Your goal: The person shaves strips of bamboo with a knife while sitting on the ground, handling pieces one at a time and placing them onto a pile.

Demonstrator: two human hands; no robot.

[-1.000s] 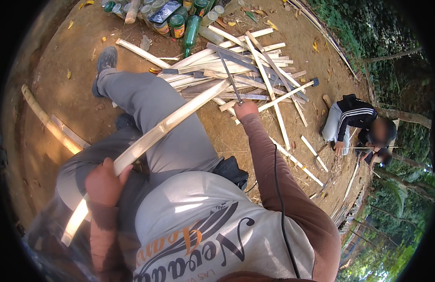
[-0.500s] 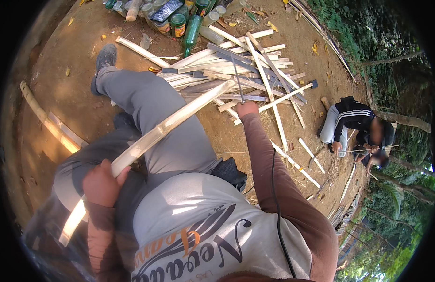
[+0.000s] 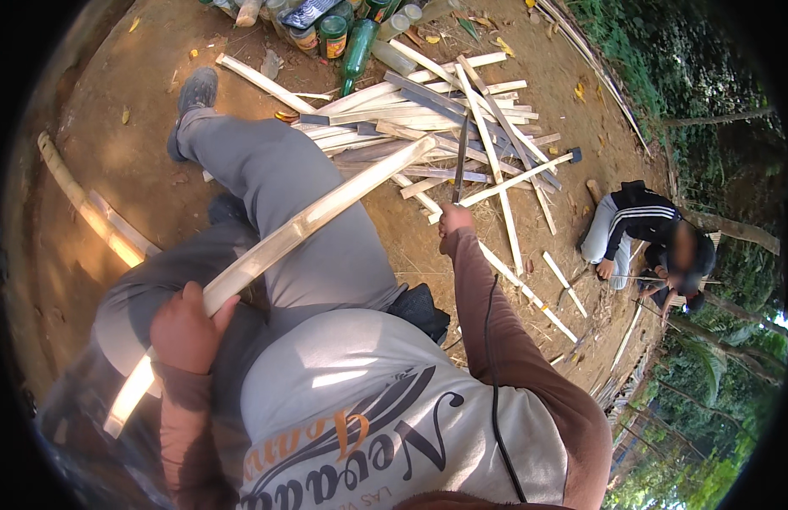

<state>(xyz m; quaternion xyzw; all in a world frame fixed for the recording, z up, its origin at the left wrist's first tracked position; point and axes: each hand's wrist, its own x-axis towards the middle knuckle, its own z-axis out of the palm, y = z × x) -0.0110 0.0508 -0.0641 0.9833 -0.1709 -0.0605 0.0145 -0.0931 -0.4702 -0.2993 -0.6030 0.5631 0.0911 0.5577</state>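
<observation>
- Your left hand [image 3: 185,327] is clamped round a long split bamboo slat [image 3: 313,219]; fingers wrapped over the top, thumb on the near side.
- The slat's long axis runs on a diagonal — its near end low at your left hip, its far end up and to the right, touching the edge of the pile of slats [image 3: 436,119]; it lies across your grey-trousered thighs, pale cut face turned up.
- Your right hand [image 3: 454,219] is closed on the handle of a dark blade [image 3: 459,166]; the blade stands nearly straight up in the view, tip pointing away from you into the pile, just right of the slat's far end.
- The pile: too many crossed strips to count exactly, well over a dozen, pale and grey, fanned on bare brown earth beyond your knees.
- One loose slat [image 3: 259,81] lies apart at the pile's left; several short offcuts lie scattered to the right.
- Bottles [image 3: 357,47] cluster at the top edge behind the pile; one green glass bottle lying lengthwise, a jar with a green lid and pale label beside it, others cut off by the rim — count not clear.
- One thick bamboo pole [image 3: 75,195] lies along the ground at your left, curved by the lens.
- One other person [image 3: 636,225] crouches at the right in a dark jacket with white stripes, well apart from you; their hands are low at the ground.
</observation>
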